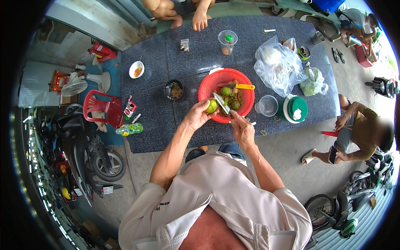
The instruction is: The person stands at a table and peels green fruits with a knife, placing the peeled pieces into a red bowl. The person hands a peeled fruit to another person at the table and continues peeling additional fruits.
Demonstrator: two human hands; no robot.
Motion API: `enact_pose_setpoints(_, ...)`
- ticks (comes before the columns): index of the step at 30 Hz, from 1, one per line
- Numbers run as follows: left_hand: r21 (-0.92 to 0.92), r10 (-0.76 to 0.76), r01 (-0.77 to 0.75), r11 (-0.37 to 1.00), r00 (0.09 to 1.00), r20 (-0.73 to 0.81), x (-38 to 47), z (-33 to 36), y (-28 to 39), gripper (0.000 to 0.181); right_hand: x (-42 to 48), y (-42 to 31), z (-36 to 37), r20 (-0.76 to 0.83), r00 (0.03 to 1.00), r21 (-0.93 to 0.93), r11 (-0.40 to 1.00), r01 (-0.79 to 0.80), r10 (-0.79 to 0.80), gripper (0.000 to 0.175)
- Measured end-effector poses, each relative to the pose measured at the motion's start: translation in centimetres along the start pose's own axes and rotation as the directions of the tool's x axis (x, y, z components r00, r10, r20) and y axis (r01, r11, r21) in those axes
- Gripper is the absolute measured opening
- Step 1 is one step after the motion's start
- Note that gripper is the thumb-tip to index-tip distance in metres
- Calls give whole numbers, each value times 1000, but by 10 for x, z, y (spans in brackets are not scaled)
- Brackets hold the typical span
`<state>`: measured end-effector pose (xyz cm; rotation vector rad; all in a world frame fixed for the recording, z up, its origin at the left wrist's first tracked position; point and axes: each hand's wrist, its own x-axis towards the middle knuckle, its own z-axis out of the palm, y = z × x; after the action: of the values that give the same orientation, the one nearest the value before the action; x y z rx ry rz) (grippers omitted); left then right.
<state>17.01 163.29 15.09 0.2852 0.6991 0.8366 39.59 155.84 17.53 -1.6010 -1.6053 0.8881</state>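
My left hand (pixel 199 116) holds a green fruit (pixel 212 106) at the near left rim of a red plastic basin (pixel 205 82). In my right hand (pixel 243 129) is a peeler or knife with a light metal blade (pixel 221 102), its blade over the basin beside the fruit. Green fruits (pixel 226 91) and peelings lie inside the basin. A knife with a yellow handle (pixel 245 86) rests across the basin's right side.
Around the basin stand a black bowl (pixel 168 93), a clear plastic cup (pixel 267 106), a green-lidded jug (pixel 296 108) and plastic bags (pixel 276 64). A drink bottle (pixel 130 129) lies at the left. One person sits across the table, another at the right.
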Motion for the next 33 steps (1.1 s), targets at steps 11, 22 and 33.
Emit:
enact_pose_setpoints(11,79,38,-31,996,995,-94,-4,4,-5,27,-11,-12,4,17,1000,-86,996,21,-20,40)
enact_pose_setpoints(22,20,0,0,1000,1000,31,0,27,3,35,35,47,25,241,835,331,767,-549,494,34)
enact_pose_setpoints(33,-284,-128,14,959,913,-388,20,9,-6,32,-7,10,10,-37,997,-2,998,61,-61,39)
